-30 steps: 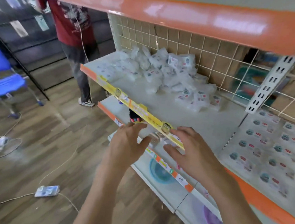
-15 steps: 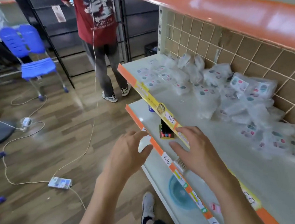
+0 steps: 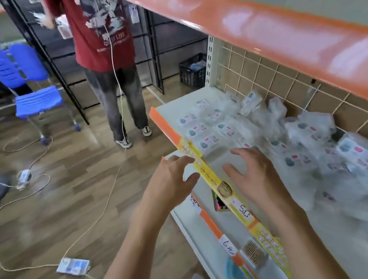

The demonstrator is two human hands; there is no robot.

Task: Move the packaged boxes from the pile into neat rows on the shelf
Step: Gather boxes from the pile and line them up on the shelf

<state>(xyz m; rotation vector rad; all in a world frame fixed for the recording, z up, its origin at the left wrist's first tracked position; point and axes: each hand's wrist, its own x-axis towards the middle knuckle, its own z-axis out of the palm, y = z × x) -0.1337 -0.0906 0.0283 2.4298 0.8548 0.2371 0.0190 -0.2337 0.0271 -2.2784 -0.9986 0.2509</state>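
Boxes [image 3: 204, 127] in clear wrap lie flat in short rows at the left end of the shelf [image 3: 337, 237], close to its front edge. More boxes sit in a messy pile [image 3: 307, 145] at the back, against the wire wall, and spread off to the right.

Both hands hold nothing. The left hand [image 3: 170, 180] hangs in the air just in front of the shelf edge, fingers loose and a bit bent. The right hand [image 3: 255, 176] is out over the shelf, fingers spread and straight, above a bare white patch. I cannot tell if it touches the shelf. That bare patch lies between the rows and the pile, and it runs on toward the near right, so there is open room there.

A yellow strip [image 3: 225, 187] with price tags runs along the shelf's front edge, with orange at the far corner. An orange shelf edge [image 3: 266, 28] hangs above. A lower shelf [image 3: 195, 227] sticks out below.

On the left, a person in a red shirt [image 3: 99, 31] stands on the wood floor [image 3: 51, 194]. A blue chair [image 3: 27, 87] and loose cords [image 3: 91, 220] are on the floor too.
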